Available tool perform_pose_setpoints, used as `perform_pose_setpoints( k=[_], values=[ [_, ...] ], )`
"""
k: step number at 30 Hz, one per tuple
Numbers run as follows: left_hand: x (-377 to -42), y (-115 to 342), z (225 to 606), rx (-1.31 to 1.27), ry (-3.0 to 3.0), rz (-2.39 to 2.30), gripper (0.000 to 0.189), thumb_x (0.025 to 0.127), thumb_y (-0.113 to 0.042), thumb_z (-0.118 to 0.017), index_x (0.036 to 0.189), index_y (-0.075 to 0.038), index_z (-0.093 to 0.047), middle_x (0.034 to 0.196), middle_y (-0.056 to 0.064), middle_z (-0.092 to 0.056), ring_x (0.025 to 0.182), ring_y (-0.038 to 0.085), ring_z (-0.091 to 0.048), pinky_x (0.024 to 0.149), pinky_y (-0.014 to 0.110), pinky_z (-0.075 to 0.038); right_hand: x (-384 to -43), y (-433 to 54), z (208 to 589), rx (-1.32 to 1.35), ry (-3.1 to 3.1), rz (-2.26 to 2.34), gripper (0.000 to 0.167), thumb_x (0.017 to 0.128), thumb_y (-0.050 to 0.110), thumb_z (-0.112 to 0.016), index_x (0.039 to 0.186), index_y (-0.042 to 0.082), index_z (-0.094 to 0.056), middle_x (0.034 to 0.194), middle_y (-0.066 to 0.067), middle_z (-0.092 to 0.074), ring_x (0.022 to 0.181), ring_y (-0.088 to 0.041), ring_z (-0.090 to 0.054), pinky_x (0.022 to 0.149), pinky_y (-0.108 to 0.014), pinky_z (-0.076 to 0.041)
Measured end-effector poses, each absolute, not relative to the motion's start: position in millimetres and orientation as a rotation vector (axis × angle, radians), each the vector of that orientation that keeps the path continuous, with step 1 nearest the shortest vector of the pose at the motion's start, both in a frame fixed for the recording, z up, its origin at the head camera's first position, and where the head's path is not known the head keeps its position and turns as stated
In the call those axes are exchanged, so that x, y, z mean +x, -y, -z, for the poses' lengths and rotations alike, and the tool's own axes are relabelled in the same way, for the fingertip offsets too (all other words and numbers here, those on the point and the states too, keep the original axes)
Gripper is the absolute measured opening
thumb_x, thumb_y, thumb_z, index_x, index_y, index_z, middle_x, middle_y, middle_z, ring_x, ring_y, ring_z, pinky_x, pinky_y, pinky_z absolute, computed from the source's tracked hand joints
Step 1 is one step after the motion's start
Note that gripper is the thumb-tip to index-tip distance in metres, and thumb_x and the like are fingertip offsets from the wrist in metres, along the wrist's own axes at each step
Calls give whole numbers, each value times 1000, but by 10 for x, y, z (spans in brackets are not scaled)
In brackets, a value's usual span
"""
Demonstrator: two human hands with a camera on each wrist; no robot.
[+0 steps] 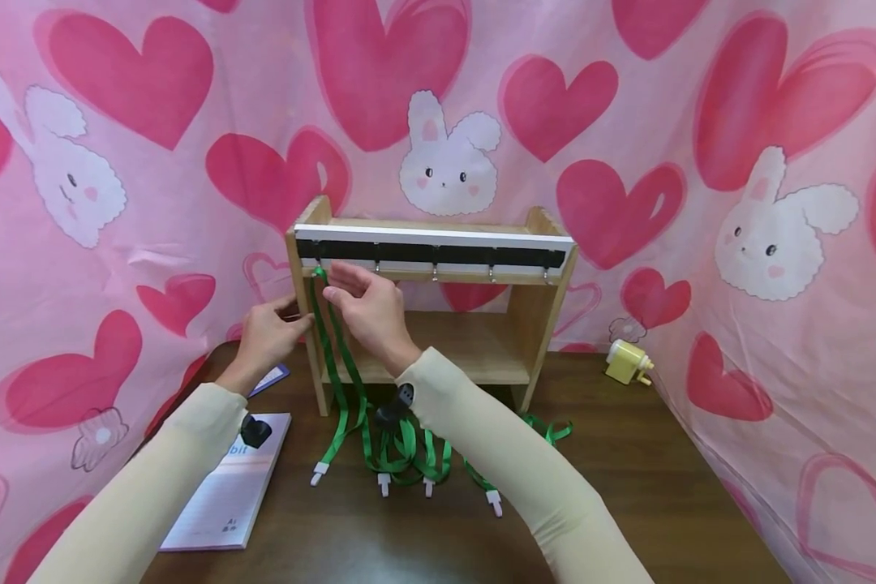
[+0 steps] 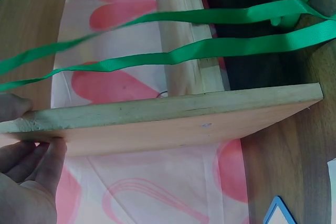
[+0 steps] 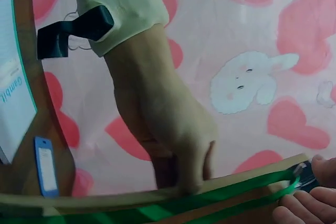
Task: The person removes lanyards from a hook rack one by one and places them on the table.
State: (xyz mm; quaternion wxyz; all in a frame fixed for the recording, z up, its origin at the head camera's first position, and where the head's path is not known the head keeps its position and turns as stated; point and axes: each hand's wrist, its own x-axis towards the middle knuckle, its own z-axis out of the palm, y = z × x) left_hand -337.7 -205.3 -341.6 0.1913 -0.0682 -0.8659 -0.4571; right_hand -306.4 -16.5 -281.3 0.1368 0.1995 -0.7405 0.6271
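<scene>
A green lanyard (image 1: 341, 357) hangs by its loop from the leftmost hook (image 1: 319, 264) on the front of a wooden shelf (image 1: 467, 349), with its white clip (image 1: 319, 470) down on the table. My left hand (image 1: 270, 337) grips the shelf's left side panel, thumb on one face and fingers on the other, as the left wrist view shows. Beside the hung loop is my right hand (image 1: 372, 312), its fingers fairly straight and thumb apart. In the right wrist view its fingertips (image 3: 302, 208) are close to the strap; whether they touch it is unclear.
Several more green lanyards (image 1: 409, 454) lie under and before the shelf, partly behind my right arm. More metal hooks (image 1: 435, 272) line the black strip. A notebook (image 1: 226, 495) and a blue-edged tag (image 1: 272, 378) lie left; a yellow crank device (image 1: 626, 362) stands right.
</scene>
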Motion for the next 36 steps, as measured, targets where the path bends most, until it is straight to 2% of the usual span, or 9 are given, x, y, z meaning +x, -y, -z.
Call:
perform_pose_setpoints(
  k=[7,15,22,25,29,32,36],
  values=[
    [-3382,2045,3400,-201,2418,1271,54,94,-24,-71,142,-1,-57,128,25,-69,113,40,-71,91,49,-59,-3119,327,2903,384,2091,-2079,30,90,19,-77,120,17,-76,114,1,-79,104,-8,-74,95,-28,-60],
    [-3399,2051,3372,-191,2426,1256,53,95,-28,-70,141,-4,-59,126,24,-70,112,38,-71,91,50,-59,-3124,586,2936,301,2024,-2060,28,88,27,-79,116,20,-78,106,5,-80,94,-3,-73,83,-25,-63],
    [-3381,2061,3414,-211,2417,1212,47,95,-25,-70,137,-5,-63,122,23,-72,109,37,-72,88,46,-61,-3150,705,2948,175,2068,-1920,18,86,36,-80,100,25,-80,90,12,-79,89,1,-66,73,-20,-56],
    [-3371,2067,3427,-207,2425,1196,48,95,-28,-70,137,-6,-64,121,22,-73,108,36,-72,84,39,-64,-3165,720,2971,181,2042,-1970,13,90,31,-77,99,23,-80,87,10,-79,86,0,-69,74,-19,-59],
    [-3366,2066,3414,-201,2435,1208,52,94,-31,-71,139,-6,-62,122,22,-72,109,36,-72,78,30,-64,-3184,715,2979,233,1903,-2202,14,96,14,-68,105,14,-80,89,-1,-80,84,-14,-77,80,-31,-65],
    [-3369,2057,3400,-204,2435,1231,54,94,-31,-72,141,-6,-60,124,23,-71,108,37,-72,80,34,-65,-3194,697,2981,262,1848,-2271,18,97,8,-65,108,10,-80,91,-6,-80,83,-20,-78,82,-36,-65],
    [-3365,2052,3408,-211,2441,1254,56,95,-30,-71,144,-6,-57,127,24,-70,107,38,-72,83,42,-63,-3191,659,2999,272,1889,-2217,20,96,9,-66,111,11,-80,92,-3,-80,80,-15,-78,81,-34,-65]
  ],
)
